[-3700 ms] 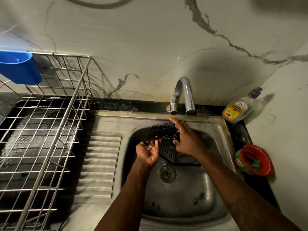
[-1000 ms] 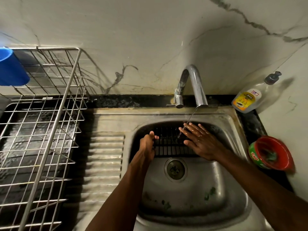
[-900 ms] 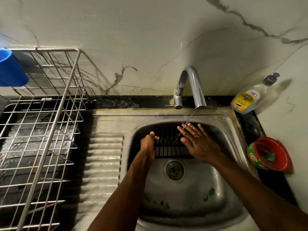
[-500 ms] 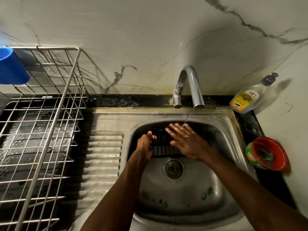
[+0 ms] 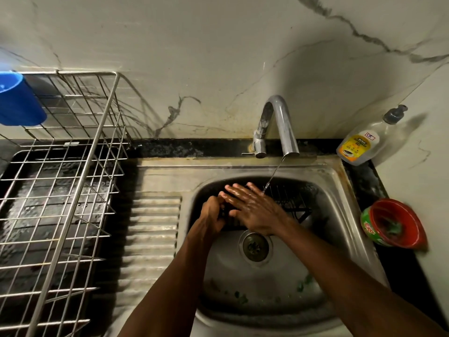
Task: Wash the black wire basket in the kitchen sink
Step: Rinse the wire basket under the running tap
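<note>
The black wire basket [image 5: 294, 203] sits at the far side of the steel sink [image 5: 340, 215], under the tap [image 5: 279, 122]. A thin stream of water [image 5: 273, 173] from the tap falls onto it just right of the fingers. The left hand [image 5: 211, 214] has its grip curled round the basket's left end. The right hand [image 5: 255, 210] lies flat on top of the wires, wet, fingers straight and pointing far-left, holding nothing. The drain [image 5: 255, 246] shows just nearer than the 2 hands. On the bench to the right are a soap bottle [image 5: 359, 144] and a red bowl [image 5: 393, 222]. To the left, a wire dish rack [image 5: 60, 178] carries a blue cup [image 5: 17, 100].
</note>
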